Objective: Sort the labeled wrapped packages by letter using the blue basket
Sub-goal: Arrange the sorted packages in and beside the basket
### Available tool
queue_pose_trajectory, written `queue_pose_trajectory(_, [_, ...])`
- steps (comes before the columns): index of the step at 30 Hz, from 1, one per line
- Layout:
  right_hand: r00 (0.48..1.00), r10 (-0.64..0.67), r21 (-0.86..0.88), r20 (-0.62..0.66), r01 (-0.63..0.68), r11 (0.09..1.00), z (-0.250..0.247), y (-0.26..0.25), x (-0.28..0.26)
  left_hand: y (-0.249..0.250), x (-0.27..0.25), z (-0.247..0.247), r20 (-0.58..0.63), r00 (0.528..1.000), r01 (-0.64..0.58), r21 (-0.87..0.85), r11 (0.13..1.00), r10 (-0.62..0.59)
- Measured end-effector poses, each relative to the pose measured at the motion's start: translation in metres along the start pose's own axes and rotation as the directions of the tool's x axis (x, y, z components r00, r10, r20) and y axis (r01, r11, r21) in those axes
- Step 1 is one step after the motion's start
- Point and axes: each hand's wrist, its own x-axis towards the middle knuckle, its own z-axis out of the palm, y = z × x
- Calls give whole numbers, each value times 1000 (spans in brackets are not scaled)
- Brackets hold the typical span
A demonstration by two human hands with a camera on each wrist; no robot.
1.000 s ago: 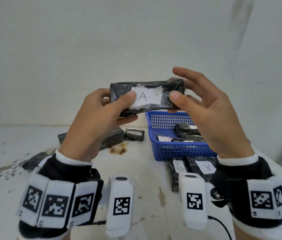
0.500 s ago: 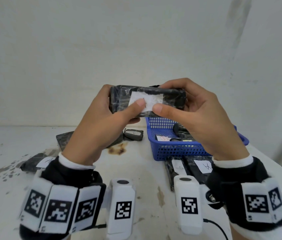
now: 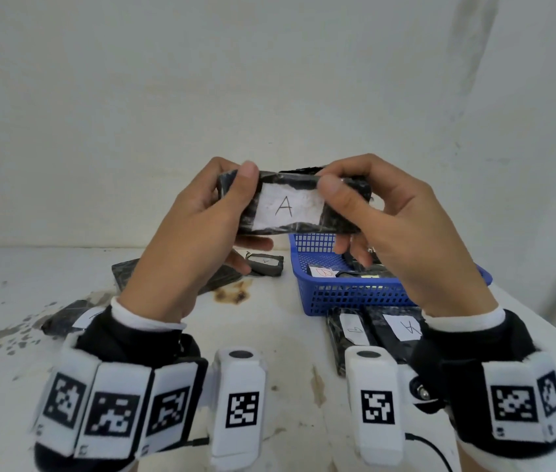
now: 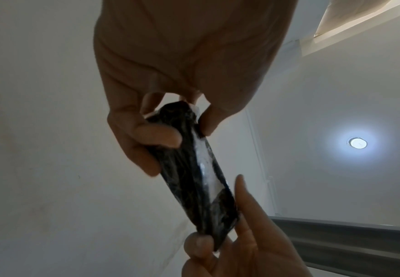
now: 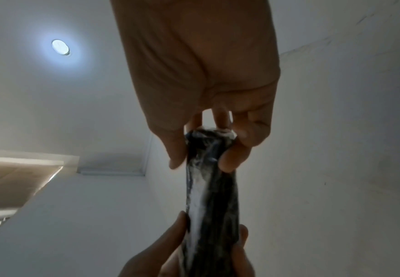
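Note:
I hold a black wrapped package (image 3: 290, 206) with a white label marked A up in front of me, above the table. My left hand (image 3: 225, 212) grips its left end, thumb on the front face. My right hand (image 3: 348, 212) grips its right end the same way. The wrist views show the same package (image 4: 194, 176) (image 5: 208, 189) edge-on, pinched at both ends. The blue basket (image 3: 355, 294) stands on the table behind my right hand, with a package labelled B (image 3: 324, 272) and other dark packages inside.
Two black packages (image 3: 372, 332) lie just in front of the basket, one labelled A. More dark packages (image 3: 65, 318) lie at the left, a flat one (image 3: 126, 274) behind my left hand, and a small one (image 3: 266, 264) in the middle. The white table (image 3: 167, 335) is stained.
The package has dropped slightly and turned so its A label faces me again. Both thumbs slid off the label middle toward the package's upper corners.

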Motion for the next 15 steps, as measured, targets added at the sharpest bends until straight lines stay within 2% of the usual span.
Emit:
queue_pose_trajectory(5, [999, -27, 55, 42, 24, 998, -4, 4, 3, 4, 0, 1, 0, 1000, 1, -190, 982, -1])
queue_pose_trajectory(9, [995, -36, 59, 89, 31, 998, -7, 6, 4, 3, 2, 4, -15, 1000, 20, -209, 978, -23])
queue_pose_trajectory(15, [996, 14, 34, 90, -18, 999, -7, 2, 2, 0, 3, 2, -7, 999, 43, -142, 989, -44])
